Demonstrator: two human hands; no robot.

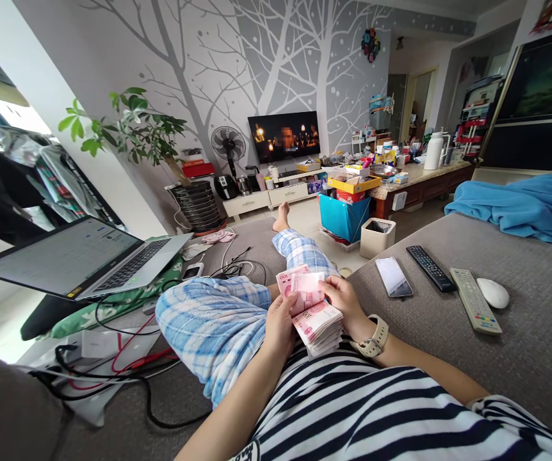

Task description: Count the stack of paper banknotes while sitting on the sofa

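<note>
A thick stack of pink banknotes (pixel 318 325) rests over my lap above the striped shirt. My left hand (pixel 280 323) is closed round the stack's left side, thumb on top. My right hand (pixel 346 301), with a pale watch at the wrist, pinches a single note (pixel 305 288) that is bent up and away from the stack. My legs in blue plaid trousers (pixel 218 320) stretch out ahead on the grey sofa.
A phone (pixel 394 276), two remotes (pixel 430 267) (pixel 474 299) and a white mouse (pixel 493 292) lie on the sofa to my right. An open laptop (pixel 84 256) and tangled cables (pixel 113 358) sit at my left. A blue blanket (pixel 526 205) lies far right.
</note>
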